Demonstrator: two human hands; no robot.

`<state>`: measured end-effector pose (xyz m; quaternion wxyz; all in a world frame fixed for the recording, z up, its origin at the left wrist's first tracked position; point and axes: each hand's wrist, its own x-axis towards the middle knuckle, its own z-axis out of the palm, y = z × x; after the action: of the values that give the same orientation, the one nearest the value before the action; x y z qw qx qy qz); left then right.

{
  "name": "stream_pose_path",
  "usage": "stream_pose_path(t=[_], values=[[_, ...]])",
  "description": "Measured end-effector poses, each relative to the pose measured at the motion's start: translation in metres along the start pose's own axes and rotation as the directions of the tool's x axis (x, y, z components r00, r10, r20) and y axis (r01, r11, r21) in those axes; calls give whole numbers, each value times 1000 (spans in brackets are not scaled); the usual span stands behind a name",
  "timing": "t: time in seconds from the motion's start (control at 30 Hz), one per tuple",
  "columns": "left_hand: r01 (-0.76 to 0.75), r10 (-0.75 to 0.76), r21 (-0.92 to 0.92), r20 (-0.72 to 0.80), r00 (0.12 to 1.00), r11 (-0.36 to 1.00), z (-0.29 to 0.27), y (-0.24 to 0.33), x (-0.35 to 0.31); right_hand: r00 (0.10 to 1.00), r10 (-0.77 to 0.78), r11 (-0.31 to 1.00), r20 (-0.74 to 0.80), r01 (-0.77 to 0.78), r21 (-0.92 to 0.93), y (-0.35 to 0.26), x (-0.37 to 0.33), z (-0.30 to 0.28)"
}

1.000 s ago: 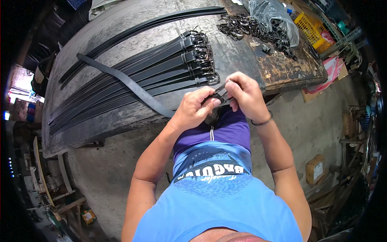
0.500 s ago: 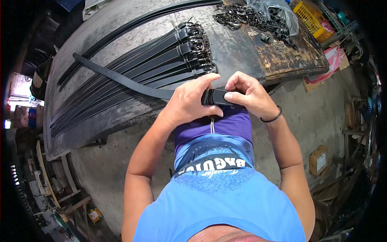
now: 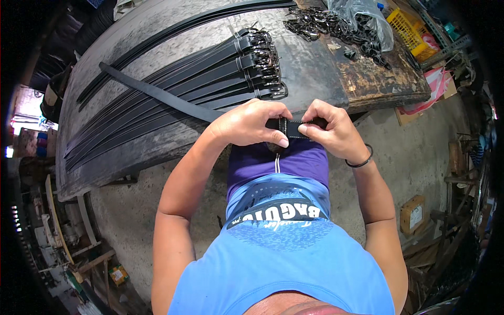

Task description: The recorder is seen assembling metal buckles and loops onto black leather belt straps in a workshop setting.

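Two hands worked one black belt at the near edge of a worn desk [image 3: 336, 73].
A row of finished buckled belts [image 3: 210, 79] lay across the desk. The black belt [image 3: 157, 94] ran from there to its end, pinched between the closed left hand [image 3: 249, 125] and closed right hand [image 3: 333, 128]. Loose metal buckles [image 3: 325, 21] sat beyond.

Matt black leather belt [image 3: 157, 94]; shiny metal buckles [image 3: 331, 23]; worn table [image 3: 315, 73].

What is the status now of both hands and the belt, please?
Left hand and right hand both grip the black belt end at the workbench edge. Strap trails left across the finished belts. Nothing blocks the hands.
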<state>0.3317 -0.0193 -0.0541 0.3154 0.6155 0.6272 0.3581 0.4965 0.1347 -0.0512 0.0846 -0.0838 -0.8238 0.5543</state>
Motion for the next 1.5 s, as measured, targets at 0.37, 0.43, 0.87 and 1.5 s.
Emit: stream_pose_path(t=[0.37,0.43,0.87,1.5], values=[[-72,68,-82,-57,996,994,12,-1,17,1000,21,981,16,-24,193,6,1,-5],[-117,125,63,-157,980,991,13,2,9,1000,21,978,16,-23,209,8,2,-9],[-121,314,511,-310,898,851,23,-5,4,999,30,972,28,-35,231,13,7,-13],[136,420,881,-346,839,454,-57,-35,-159,835,128,858,-536,-364,-362,130,-137,-345]])
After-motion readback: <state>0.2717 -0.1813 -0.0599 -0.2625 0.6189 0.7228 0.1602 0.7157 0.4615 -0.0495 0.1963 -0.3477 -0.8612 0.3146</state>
